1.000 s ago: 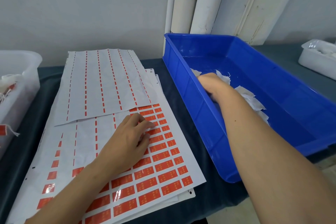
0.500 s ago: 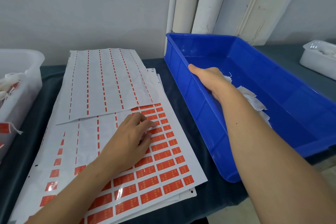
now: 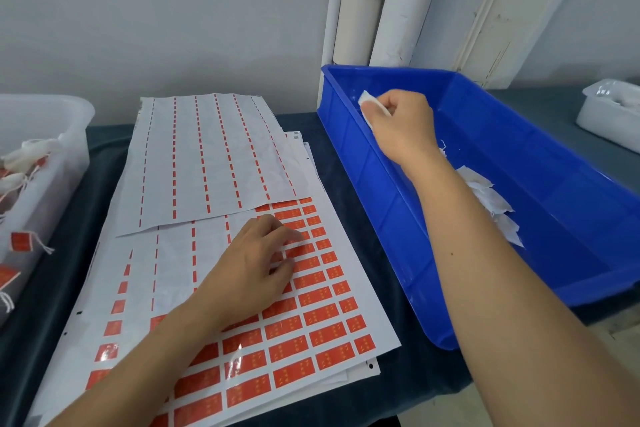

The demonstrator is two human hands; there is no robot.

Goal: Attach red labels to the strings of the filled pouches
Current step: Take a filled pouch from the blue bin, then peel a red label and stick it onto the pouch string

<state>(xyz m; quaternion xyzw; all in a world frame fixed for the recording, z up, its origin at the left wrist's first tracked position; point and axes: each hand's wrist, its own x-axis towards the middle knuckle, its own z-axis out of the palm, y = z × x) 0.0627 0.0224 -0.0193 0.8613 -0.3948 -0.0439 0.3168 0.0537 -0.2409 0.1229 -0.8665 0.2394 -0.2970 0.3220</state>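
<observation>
Pouch (image 3: 367, 104) in right hand (image 3: 401, 128) grip

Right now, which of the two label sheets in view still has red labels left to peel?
The lower sheet under the left hand; the upper sheet lying across its far end shows only thin red strips.

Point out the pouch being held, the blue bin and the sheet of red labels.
pouch (image 3: 367, 101): head view, its white corner above the right hand's (image 3: 401, 128) fingers.
blue bin (image 3: 363, 163): head view, near side wall.
red label sheet (image 3: 311, 322): head view, a red label.
</observation>
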